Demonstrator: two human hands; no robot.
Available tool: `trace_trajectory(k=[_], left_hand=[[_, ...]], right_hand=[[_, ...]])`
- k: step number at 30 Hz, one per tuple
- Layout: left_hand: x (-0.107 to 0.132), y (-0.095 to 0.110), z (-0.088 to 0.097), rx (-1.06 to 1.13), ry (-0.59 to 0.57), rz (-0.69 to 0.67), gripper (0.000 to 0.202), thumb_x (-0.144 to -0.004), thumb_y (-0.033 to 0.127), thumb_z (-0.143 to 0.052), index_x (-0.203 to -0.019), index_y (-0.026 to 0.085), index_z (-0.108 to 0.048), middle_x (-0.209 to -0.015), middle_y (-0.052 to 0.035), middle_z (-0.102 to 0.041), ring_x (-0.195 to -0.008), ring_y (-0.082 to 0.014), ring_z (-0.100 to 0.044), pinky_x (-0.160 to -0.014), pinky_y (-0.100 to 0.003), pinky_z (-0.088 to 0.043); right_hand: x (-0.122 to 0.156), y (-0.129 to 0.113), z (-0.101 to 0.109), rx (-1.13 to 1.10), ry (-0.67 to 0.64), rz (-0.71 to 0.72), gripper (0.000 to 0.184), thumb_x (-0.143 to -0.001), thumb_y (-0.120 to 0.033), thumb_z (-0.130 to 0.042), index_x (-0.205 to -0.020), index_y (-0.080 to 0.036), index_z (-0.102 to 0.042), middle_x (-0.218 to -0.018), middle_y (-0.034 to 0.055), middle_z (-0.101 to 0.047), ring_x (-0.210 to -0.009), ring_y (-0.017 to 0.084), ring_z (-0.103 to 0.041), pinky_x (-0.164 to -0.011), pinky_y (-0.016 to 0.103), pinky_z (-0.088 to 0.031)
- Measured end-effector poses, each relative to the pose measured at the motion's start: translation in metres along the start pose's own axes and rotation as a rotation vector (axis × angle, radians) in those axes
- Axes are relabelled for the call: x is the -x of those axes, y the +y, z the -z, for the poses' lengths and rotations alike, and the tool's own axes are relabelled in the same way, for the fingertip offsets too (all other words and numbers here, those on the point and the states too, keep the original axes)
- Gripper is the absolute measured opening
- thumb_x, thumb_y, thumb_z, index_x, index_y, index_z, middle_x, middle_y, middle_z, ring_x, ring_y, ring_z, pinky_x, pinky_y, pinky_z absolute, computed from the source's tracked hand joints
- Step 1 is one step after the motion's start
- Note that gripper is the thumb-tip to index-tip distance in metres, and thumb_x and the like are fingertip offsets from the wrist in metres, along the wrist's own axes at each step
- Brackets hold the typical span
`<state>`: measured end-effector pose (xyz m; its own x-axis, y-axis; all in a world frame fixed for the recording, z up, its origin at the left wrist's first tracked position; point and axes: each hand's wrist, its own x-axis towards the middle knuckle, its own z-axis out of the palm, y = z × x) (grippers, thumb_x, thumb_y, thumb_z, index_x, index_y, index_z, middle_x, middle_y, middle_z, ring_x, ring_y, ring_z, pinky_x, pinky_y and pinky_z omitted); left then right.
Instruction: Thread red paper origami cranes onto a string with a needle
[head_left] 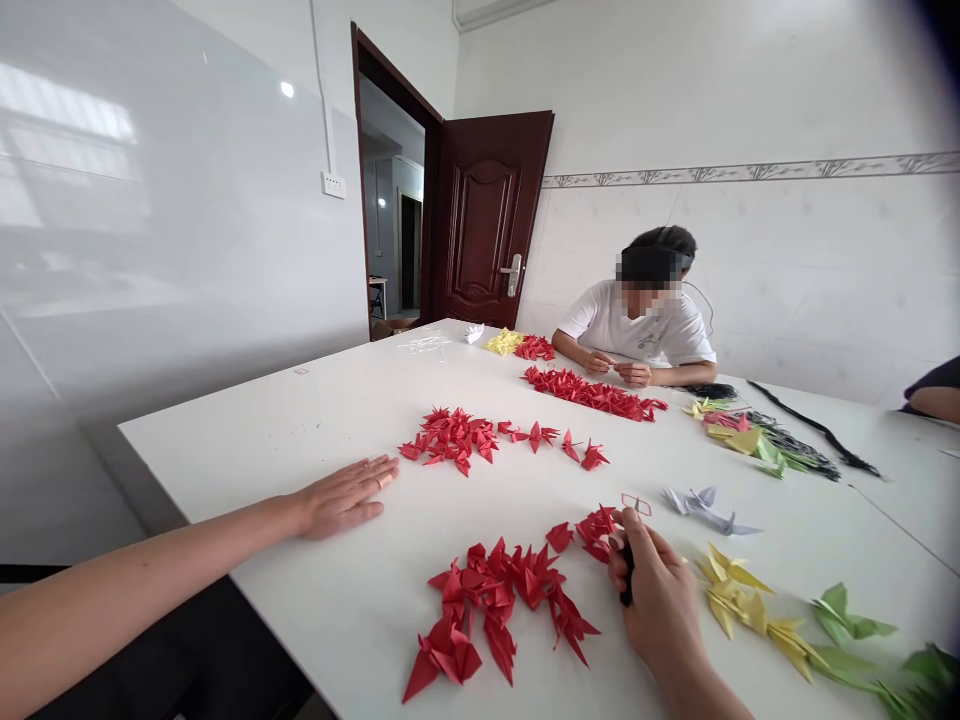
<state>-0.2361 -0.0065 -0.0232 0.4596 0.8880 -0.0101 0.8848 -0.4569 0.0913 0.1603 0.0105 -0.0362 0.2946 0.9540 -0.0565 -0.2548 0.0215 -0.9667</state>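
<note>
My left hand (345, 497) lies flat on the white table (315, 420), fingers stretched out, holding nothing, just short of a pile of red paper cranes (450, 438). My right hand (660, 595) is closed round a thin dark tool (628, 575) with a small red-edged clear piece (636, 504) at its tip. It rests beside a nearer heap of red paper cranes (499, 600). To its right lie yellow folded cranes (739, 595) and a grey one (705, 508).
Green cranes (862, 635) sit at the right edge. A person in a white shirt (645, 330) sits across the table, hands together, behind a long row of red cranes (592, 392). Black cords (817, 440), mixed coloured cranes (739, 432), and an open brown door (484, 215) lie beyond.
</note>
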Motion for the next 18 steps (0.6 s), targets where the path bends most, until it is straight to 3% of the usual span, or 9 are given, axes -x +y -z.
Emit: trace_trajectory(k=[2,5,8,12,15,18], left_hand=[[-0.003,-0.005,-0.001,-0.015,0.123,-0.011,0.052,-0.091,0.038,-0.028,-0.137,0.016,-0.024,-0.144,-0.0085,-0.022,-0.133,-0.0227,-0.018,-0.108,-0.039,-0.018],[-0.024,0.017,-0.004,0.008,0.26,-0.21,0.045,-0.09,0.03,-0.03,-0.131,0.012,-0.037,-0.138,-0.0121,-0.036,-0.13,-0.0201,-0.028,-0.107,-0.034,-0.025],[-0.064,0.063,-0.008,0.086,0.213,-0.391,0.044,-0.089,0.027,-0.032,-0.129,0.012,-0.039,-0.138,-0.012,-0.036,-0.129,-0.019,-0.029,-0.107,-0.032,-0.027],[-0.119,0.111,-0.008,0.102,0.081,-0.342,0.05,-0.088,0.032,-0.035,-0.131,0.005,-0.036,-0.142,-0.0164,-0.024,-0.133,-0.0238,-0.018,-0.108,-0.036,-0.022],[-0.136,0.122,-0.004,0.097,-0.016,-0.288,0.057,-0.089,0.039,-0.033,-0.132,0.003,-0.032,-0.143,-0.0181,-0.021,-0.133,-0.0267,-0.014,-0.109,-0.041,-0.016],[-0.127,0.12,-0.001,0.077,-0.084,-0.264,0.059,-0.09,0.042,-0.029,-0.135,0.005,-0.027,-0.144,-0.0162,-0.018,-0.134,-0.0254,-0.011,-0.109,-0.041,-0.013]], right_hand=[[0.001,-0.001,-0.002,0.01,-0.008,0.012,0.038,-0.067,-0.052,-0.064,-0.064,-0.017,-0.053,-0.056,-0.0044,-0.046,-0.042,0.006,-0.035,-0.034,0.018,-0.027],[0.001,-0.001,-0.006,0.039,-0.019,0.028,0.039,-0.069,-0.054,-0.062,-0.062,-0.017,-0.052,-0.055,-0.0051,-0.043,-0.042,0.005,-0.033,-0.034,0.017,-0.027],[0.0,-0.001,-0.007,0.049,-0.034,0.043,0.04,-0.069,-0.054,-0.062,-0.06,-0.017,-0.05,-0.054,-0.0049,-0.042,-0.042,0.006,-0.033,-0.034,0.017,-0.027],[0.001,-0.002,-0.006,0.036,-0.042,0.055,0.04,-0.07,-0.053,-0.061,-0.06,-0.017,-0.05,-0.055,-0.0046,-0.041,-0.042,0.006,-0.032,-0.034,0.017,-0.027],[0.001,-0.003,-0.005,0.046,-0.057,0.051,0.039,-0.071,-0.053,-0.06,-0.061,-0.017,-0.05,-0.054,-0.0053,-0.04,-0.043,0.006,-0.032,-0.035,0.017,-0.027],[0.001,-0.002,-0.005,0.04,-0.057,0.049,0.038,-0.071,-0.053,-0.061,-0.063,-0.017,-0.051,-0.056,-0.005,-0.042,-0.043,0.006,-0.033,-0.035,0.017,-0.027]])
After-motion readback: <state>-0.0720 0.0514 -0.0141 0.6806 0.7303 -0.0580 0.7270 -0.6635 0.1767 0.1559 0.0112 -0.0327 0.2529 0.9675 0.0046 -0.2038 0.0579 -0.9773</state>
